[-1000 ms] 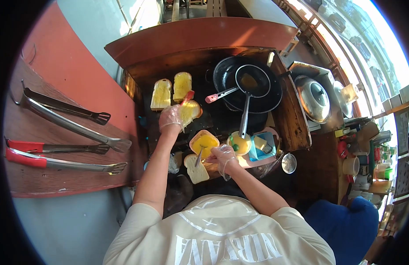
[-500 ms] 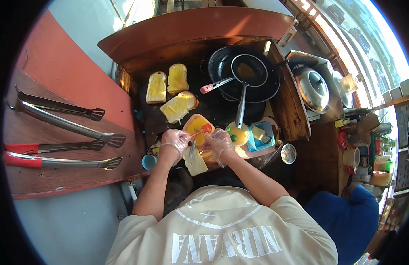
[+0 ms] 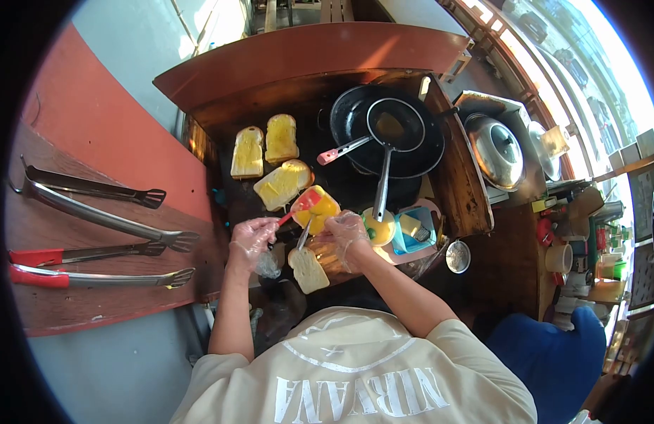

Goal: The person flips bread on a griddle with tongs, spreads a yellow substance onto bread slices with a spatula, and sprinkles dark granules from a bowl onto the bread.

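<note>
Presently: left hand [image 3: 253, 242] pinching spatula [image 3: 305, 202], long axis slanting forward-right over tub [image 3: 337, 205]; right hand [image 3: 346, 230] nearer, beside tub, grip unclear.

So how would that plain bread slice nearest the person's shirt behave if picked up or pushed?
The plain bread slice looks pale, perhaps untoasted, so it might flop or tear. Its flat shape suggests it would slide rather than roll.

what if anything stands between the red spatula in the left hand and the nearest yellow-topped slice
Only the near-side tub's rim appears to: the left hand holds the red spatula with its head at the tub of yellow spread, right beside that slice. Nothing else visible blocks it.
</note>
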{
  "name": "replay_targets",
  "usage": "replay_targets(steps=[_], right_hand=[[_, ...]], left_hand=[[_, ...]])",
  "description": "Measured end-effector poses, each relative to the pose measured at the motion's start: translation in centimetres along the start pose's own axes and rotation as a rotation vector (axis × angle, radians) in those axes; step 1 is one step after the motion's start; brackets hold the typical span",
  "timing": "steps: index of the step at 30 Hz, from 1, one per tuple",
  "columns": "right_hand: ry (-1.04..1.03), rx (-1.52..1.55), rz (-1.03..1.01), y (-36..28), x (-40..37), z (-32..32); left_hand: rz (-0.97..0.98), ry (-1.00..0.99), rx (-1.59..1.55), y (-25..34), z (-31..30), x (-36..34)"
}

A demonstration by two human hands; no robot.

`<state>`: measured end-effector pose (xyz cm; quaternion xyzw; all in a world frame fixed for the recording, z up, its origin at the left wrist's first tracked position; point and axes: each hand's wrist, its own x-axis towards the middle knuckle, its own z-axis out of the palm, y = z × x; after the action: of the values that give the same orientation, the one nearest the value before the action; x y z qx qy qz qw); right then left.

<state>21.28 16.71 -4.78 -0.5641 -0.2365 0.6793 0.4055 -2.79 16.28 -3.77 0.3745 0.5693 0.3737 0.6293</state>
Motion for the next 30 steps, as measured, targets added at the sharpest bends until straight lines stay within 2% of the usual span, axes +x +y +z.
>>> replay_targets(steps=[4, 6, 7, 8, 10, 14, 16, 17, 18, 20, 22, 24, 26, 27, 28, 30], right_hand=[[-0.003, 0.009, -0.009, 0.6, 0.4, -0.2], [-0.006, 0.008, 0.0, 0.8, 0.3, -0.3], [-0.014, 0.006, 0.011, 1.1, 0.2, -0.4], [-0.013, 0.006, 0.013, 1.4, 0.1, -0.5], [-0.028, 0.068, 0.073, 1.8, 0.1, -0.7], [0.041, 0.084, 0.084, 1.8, -0.6, -1.5], [-0.042, 0.108, 0.102, 2.8, -0.8, -2.5], [-0.042, 0.11, 0.104, 3.2, -0.7, -2.7], [-0.02, 0.131, 0.102, 3.4, -0.7, -2.9], [0.003, 0.149, 0.099, 3.5, -0.5, -3.5], [0.011, 0.172, 0.094, 3.6, -0.4, -4.2], [0.016, 0.173, 0.087, 3.3, -0.3, -4.7], [0.018, 0.169, 0.087, 3.3, -0.4, -4.5], [0.015, 0.132, 0.028, 3.3, -0.4, -4.0], [0.009, 0.096, -0.033, 3.1, -0.6, -3.3], [0.017, 0.033, -0.021, 2.4, -1.1, -1.7]], left_hand=[[0.159, 0.221, 0.036, 0.5, -2.2, 4.7], [0.415, 0.403, 0.339, -1.7, -3.7, 9.7], [0.7, 0.571, 0.714, 0.0, -2.5, 9.8], [0.695, 0.643, 0.852, 0.9, -1.4, 10.4], [0.847, 0.55, 1.242, 1.3, -1.0, 11.5], [0.804, 0.572, 1.365, 2.1, -0.8, 10.0], [0.726, 0.75, 1.264, 1.8, -0.4, 9.5], [0.833, 0.659, 1.148, 1.3, -0.5, 10.1], [0.832, 0.659, 1.148, 1.3, -0.4, 9.8], [0.769, 0.567, 1.143, 1.2, -0.3, 8.9], [0.72, 0.587, 1.102, 2.3, 0.0, 5.5], [0.355, 0.355, 0.706, 3.1, 0.6, 1.7], [0.366, 0.158, 0.736, 3.9, 3.0, -1.5], [0.446, 0.097, 0.792, 2.9, 3.9, -1.8], [0.36, 0.086, 0.864, 2.1, 4.9, -2.0], [0.376, 0.066, 0.932, 0.9, 6.4, -1.9]])
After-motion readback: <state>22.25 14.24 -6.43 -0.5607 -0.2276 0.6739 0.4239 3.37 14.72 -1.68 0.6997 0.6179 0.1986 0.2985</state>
